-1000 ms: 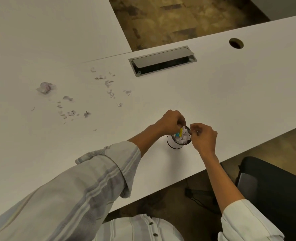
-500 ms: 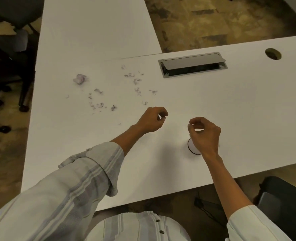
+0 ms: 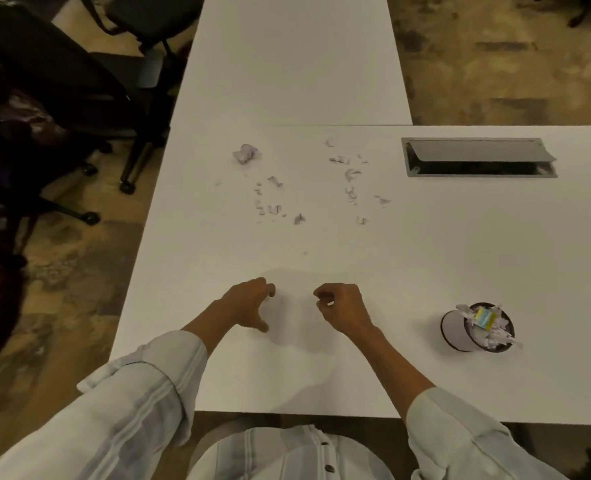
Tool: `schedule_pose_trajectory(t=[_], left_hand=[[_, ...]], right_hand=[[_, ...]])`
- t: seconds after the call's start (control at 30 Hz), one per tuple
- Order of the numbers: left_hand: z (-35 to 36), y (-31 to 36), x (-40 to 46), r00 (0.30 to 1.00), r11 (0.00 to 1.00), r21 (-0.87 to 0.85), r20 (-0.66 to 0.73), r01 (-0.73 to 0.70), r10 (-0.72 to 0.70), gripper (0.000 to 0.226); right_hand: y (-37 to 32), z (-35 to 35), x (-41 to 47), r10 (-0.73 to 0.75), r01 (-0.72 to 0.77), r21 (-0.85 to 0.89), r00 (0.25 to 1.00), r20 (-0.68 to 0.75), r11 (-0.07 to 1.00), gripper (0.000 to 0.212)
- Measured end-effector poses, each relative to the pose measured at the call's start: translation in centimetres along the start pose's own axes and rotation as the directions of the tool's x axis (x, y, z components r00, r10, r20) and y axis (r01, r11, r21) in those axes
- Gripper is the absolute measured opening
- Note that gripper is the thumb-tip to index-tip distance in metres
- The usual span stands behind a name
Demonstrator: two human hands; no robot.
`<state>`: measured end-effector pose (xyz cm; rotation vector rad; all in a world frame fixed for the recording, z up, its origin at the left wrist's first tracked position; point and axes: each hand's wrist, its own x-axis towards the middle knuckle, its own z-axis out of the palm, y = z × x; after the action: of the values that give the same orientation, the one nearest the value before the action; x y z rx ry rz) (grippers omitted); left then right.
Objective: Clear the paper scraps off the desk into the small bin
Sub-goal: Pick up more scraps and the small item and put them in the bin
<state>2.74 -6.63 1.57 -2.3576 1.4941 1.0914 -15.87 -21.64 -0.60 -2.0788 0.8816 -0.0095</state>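
I have pulled both hands off the small round paper-stuffed bin (image 3: 477, 327); left hand (image 3: 249, 308) loosely open, right hand (image 3: 342, 308) curled, both empty. Torn white paper scraps (image 3: 276, 206) lie well beyond the bin.

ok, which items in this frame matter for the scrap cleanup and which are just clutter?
Job:
- paper scraps scattered mid-desk
- crumpled wad at far left
- small bin, already heaped with paper
- left hand and right hand, holding nothing visible

Not the job:
- cable hatch
- office chairs
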Motion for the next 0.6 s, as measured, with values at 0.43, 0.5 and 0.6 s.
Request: schedule_pose_trajectory(t=[0.43,0.5,0.6], left_hand=[[7.8,-1.0,-4.2,0.952,0.931,0.312,-0.172,-0.19,0.252,0.041],[8.3,-1.3,-4.3,0.937,0.911,0.353,-0.191,-0.214,0.294,0.043],[8.7,-1.9,-3.9,0.922,0.886,0.397,-0.194,-0.238,0.335,0.035]], right_hand=[[-4.0,7.6,2.2,-0.214,0.409,-0.591,0.903,0.373,0.695,0.024],[-3.9,7.4,2.6,-0.225,0.431,-0.594,0.893,0.39,0.679,0.023],[-4.1,7.2,3.2,-0.237,0.423,-0.593,0.899,0.368,0.685,0.021]])
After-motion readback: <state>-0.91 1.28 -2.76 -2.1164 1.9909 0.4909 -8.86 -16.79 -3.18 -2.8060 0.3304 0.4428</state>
